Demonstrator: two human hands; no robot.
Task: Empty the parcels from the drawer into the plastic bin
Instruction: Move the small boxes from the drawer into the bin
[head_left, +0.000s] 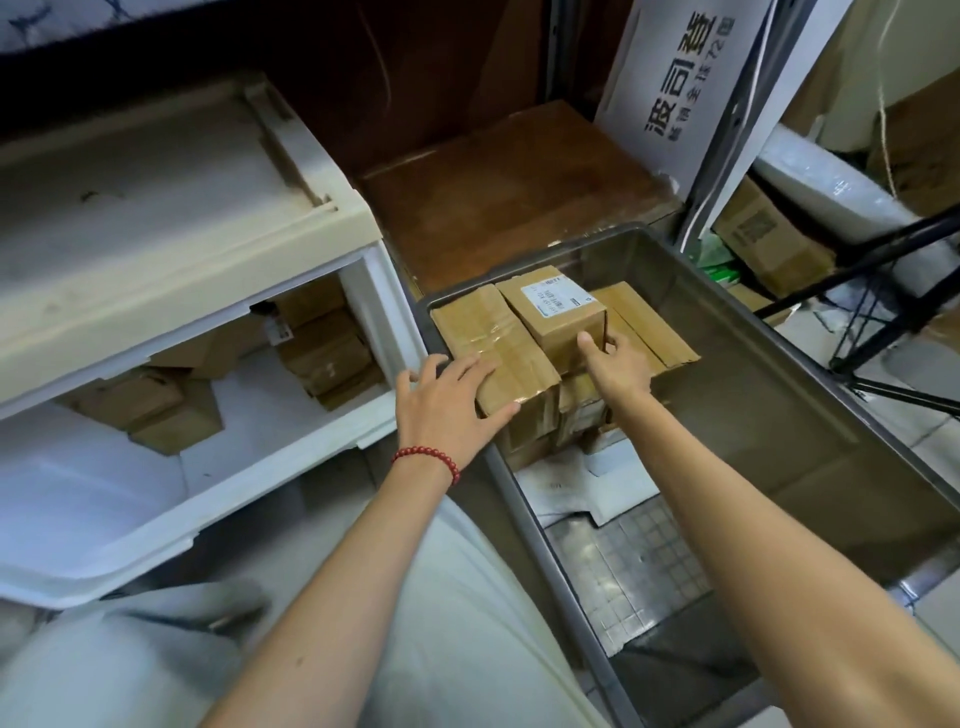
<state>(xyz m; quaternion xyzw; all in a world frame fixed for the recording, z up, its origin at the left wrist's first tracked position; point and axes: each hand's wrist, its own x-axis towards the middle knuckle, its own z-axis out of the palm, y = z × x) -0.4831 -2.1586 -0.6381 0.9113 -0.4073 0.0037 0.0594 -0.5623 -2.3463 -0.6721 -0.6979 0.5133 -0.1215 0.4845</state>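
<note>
A white plastic drawer (291, 467) stands pulled open on the left, with several brown cardboard parcels (327, 353) toward its back. To its right sits a grey translucent plastic bin (769, 364) holding several stacked brown parcels. My left hand (447, 405), with a red bead bracelet on the wrist, rests with spread fingers on a taped brown parcel (483, 322) at the bin's left side. My right hand (615, 364) grips a labelled parcel (556, 306) on top of the stack, thumb on its near face and fingers curled round its right edge.
White mailers (587, 488) lie on the bin floor nearer me. A large brown carton (509, 192) stands behind the bin, with a white printed sign (680, 88) leaning beside it. A black metal stand (893, 312) and more cartons (769, 234) crowd the right.
</note>
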